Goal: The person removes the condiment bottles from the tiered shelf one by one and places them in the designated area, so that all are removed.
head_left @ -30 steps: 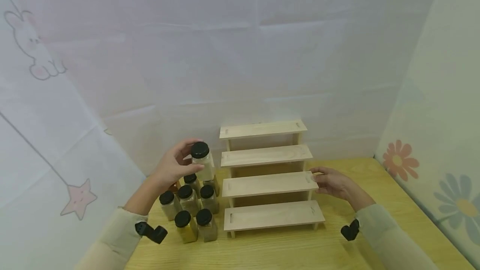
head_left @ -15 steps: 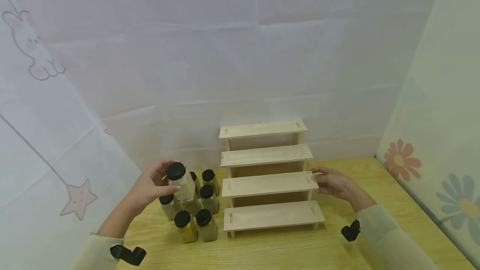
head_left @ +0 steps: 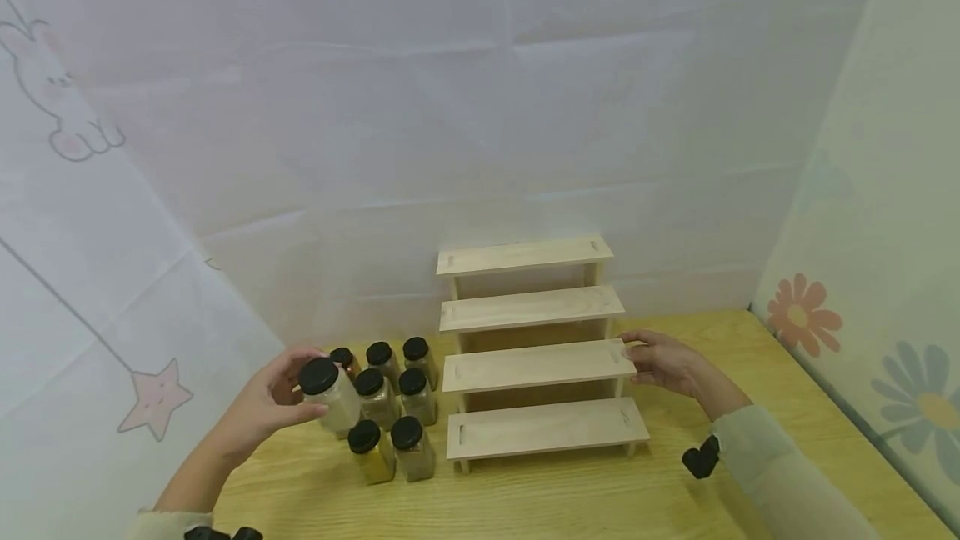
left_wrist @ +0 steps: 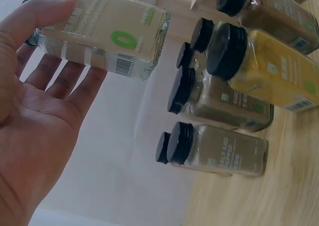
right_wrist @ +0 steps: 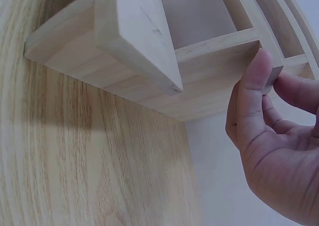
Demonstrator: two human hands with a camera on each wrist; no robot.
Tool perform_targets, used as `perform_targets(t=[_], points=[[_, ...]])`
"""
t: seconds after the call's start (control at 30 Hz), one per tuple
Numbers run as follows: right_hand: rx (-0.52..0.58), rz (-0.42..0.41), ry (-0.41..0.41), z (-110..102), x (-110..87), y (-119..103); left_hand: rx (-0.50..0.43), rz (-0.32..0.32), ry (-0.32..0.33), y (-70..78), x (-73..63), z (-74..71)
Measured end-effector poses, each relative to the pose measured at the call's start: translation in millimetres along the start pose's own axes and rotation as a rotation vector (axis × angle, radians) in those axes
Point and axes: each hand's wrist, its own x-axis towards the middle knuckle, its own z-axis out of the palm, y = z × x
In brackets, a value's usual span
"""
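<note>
My left hand holds a glass spice jar of pale powder with a black lid, thumb on one side and fingers on the other. In the left wrist view that labelled jar is clear of the table, beside the other jars. To its right in the head view stand several similar jars, among them a yellow one and a reddish one. My right hand pinches the right end of a tread on the four-step wooden rack; the right wrist view shows thumb and fingers on the tread's corner.
The wooden table runs up to a pale cloth backdrop. Side cloths with a printed star and flowers border it left and right. No jars stand on the rack's treads.
My left hand has carried the pale-powder jar left, down and nearer, from above the back jars to the left side of the group. My right hand stays at the rack.
</note>
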Motion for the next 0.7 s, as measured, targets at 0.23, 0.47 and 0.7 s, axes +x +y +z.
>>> perform_targets(t=[0.23,0.47,0.7], points=[[-0.011,-0.002,-0.004,-0.1,-0.7,-1.7,-0.027,-0.013,-0.022,-10.5,-16.9,-7.3],[-0.017,-0.001,-0.008,0.1,-2.1,-2.6,-0.054,-0.020,-0.013,-23.7,-30.8,-11.5],[-0.016,0.001,-0.012,-0.6,-1.2,-2.4,-0.060,-0.092,0.008,-37.1,-40.7,-12.2]])
